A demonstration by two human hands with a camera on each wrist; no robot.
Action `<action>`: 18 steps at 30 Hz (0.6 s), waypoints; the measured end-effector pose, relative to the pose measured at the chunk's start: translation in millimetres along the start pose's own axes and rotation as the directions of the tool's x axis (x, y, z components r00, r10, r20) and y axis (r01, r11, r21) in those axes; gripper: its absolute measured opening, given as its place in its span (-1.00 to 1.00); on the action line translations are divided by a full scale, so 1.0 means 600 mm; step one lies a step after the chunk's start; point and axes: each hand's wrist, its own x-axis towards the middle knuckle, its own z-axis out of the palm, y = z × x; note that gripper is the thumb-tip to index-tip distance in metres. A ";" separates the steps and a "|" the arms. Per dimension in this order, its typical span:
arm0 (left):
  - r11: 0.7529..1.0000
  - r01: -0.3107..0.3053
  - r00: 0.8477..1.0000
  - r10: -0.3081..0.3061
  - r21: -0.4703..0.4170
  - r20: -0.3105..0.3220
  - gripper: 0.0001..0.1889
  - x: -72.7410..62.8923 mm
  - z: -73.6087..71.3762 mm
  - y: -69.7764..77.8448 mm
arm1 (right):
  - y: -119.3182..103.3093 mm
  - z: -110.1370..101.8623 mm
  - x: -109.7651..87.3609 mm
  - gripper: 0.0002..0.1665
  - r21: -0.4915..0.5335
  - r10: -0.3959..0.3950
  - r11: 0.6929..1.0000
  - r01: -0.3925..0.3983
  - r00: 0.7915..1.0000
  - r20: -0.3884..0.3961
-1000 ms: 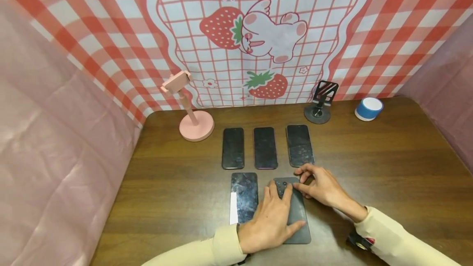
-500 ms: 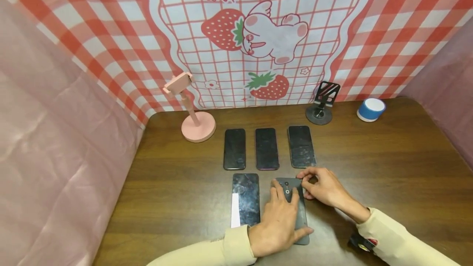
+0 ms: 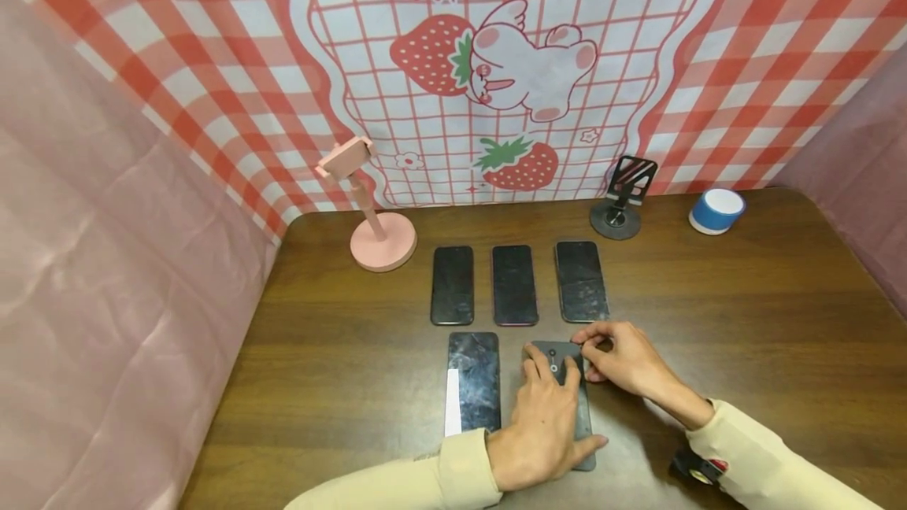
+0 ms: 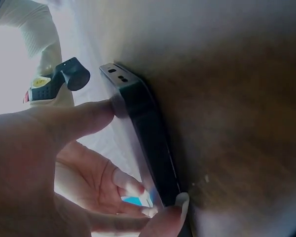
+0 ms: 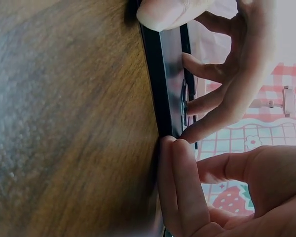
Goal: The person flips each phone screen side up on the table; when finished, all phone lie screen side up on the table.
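Observation:
A dark grey phone [image 3: 555, 367] lies face down on the table, its rear cameras showing between the fingers of my left hand [image 3: 542, 423]. That hand spans the phone, with the thumb over its right edge. In the left wrist view a fingertip hooks over the dark side of the phone [image 4: 150, 138]. My right hand [image 3: 623, 360] has its fingers curled at the phone's upper right corner, pinching there. The right wrist view shows two right fingertips [image 5: 180, 145] against that edge, close to the left hand's fingers. Much of the phone's back is covered by the left hand.
Another phone [image 3: 475, 384] lies screen up to the left. Behind are three more dark phones: left [image 3: 453, 286], middle [image 3: 515, 286] and right [image 3: 581, 282]. A pink phone stand [image 3: 383, 242], black stand [image 3: 623, 199] and blue-white cylinder [image 3: 717, 212] stand at the table's back.
My left hand has slid slightly right across the phone, uncovering more of the rear cameras. The right fingers have drawn in closer at the corner.

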 end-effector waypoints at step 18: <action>0.997 0.018 1.000 -0.019 -0.069 -0.015 0.14 0.001 -0.004 -0.007 | 0.002 -0.003 -0.001 -0.72 0.091 0.070 0.994 -0.068 0.997 -0.021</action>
